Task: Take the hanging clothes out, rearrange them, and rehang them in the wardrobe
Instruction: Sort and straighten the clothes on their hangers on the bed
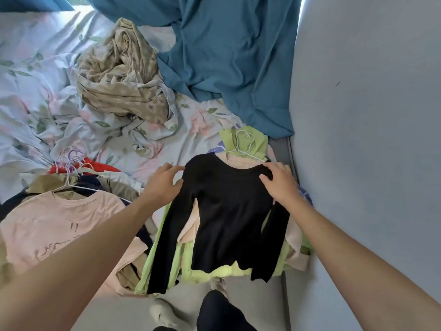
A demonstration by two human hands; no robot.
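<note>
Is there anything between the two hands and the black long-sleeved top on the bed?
Nothing visible. The left hand rests by the left shoulder of the black top and the right hand lies on its right shoulder. The top is uppermost on its pile, above a peach garment and a green one.

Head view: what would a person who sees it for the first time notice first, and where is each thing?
The eye falls first on the black long-sleeved top, spread flat at the centre on a pile of lime green and pale pink clothes. The left hand and the right hand rest on its two shoulders. Next come the teal curtain draped at the top and the pink T-shirt on a hanger at the left.
</note>
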